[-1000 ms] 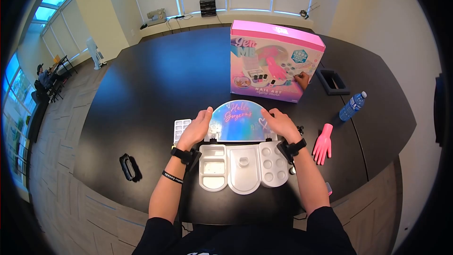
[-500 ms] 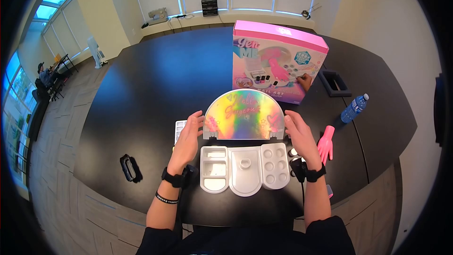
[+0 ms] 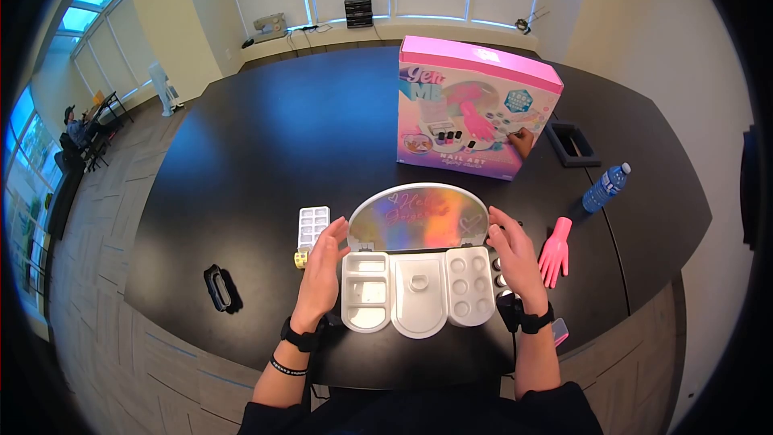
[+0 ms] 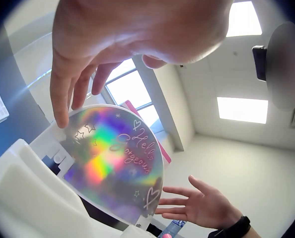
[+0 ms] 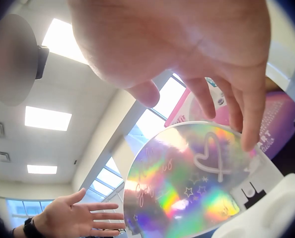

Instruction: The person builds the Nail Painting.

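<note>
A half-round holographic panel (image 3: 419, 217) with "Hello Gorgeous" lettering stands tilted at the back of a white compartment tray (image 3: 419, 324). Beside the panel's left edge is my left hand (image 3: 319, 278), fingers extended. My right hand (image 3: 518, 266) is held the same way along the right edge. In the left wrist view, fingertips of the left hand (image 4: 132, 34) are at the panel's rim (image 4: 112, 163); whether they touch it I cannot tell. The right wrist view has the right hand (image 5: 182, 44) over the panel's edge (image 5: 187, 178), contact also unclear.
A pink box (image 3: 479, 109) stands behind the panel. To the right are a pink model hand (image 3: 555, 254), a water bottle (image 3: 605, 188) and a dark square tray (image 3: 573, 145). At left lie a small white tray (image 3: 313, 227), a yellow roll (image 3: 301, 258) and a black object (image 3: 219, 288).
The panel was gripped at both sides, then both hands let go and spread apart. The panel has since tilted back and sits lower, closer against the compartment tray.
</note>
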The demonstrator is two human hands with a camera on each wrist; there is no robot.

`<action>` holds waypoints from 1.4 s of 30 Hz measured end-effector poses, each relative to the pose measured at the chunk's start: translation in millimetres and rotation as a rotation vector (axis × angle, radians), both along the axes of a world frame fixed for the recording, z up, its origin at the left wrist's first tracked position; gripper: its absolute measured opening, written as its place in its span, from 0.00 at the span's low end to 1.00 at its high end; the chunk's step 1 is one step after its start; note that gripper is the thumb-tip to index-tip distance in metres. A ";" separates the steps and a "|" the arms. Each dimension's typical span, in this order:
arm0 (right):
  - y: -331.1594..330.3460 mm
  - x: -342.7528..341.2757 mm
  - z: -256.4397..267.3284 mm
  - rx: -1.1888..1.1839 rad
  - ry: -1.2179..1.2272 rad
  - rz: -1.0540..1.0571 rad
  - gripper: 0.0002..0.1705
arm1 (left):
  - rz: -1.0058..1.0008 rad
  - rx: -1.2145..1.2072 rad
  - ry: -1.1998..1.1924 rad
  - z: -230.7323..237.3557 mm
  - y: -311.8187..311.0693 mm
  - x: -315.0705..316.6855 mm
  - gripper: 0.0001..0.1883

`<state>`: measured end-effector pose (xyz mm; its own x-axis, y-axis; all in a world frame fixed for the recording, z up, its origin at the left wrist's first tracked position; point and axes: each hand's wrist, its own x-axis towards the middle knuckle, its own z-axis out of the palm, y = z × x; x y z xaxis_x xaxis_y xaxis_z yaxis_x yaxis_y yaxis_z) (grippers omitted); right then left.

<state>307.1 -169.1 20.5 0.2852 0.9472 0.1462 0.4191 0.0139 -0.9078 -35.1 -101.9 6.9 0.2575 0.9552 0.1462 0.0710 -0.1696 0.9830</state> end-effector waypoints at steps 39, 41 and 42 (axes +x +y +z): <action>-17.4 -7.5 -6.8 -0.068 0.054 0.028 0.26 | -0.034 0.001 0.083 -13.5 -14.9 -6.8 0.32; -17.5 -8.0 -6.0 -0.073 0.057 0.027 0.26 | -0.035 0.003 0.077 -15.5 -14.8 -7.7 0.31; -17.6 -8.2 -6.0 -0.073 0.057 0.027 0.26 | -0.035 0.003 0.070 -16.8 -15.0 -8.2 0.30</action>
<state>298.9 -186.7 14.5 0.2652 0.9623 0.0606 0.3675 -0.0428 -0.9290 -43.3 -116.9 -9.9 0.3005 0.9449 0.1296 0.1334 -0.1762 0.9753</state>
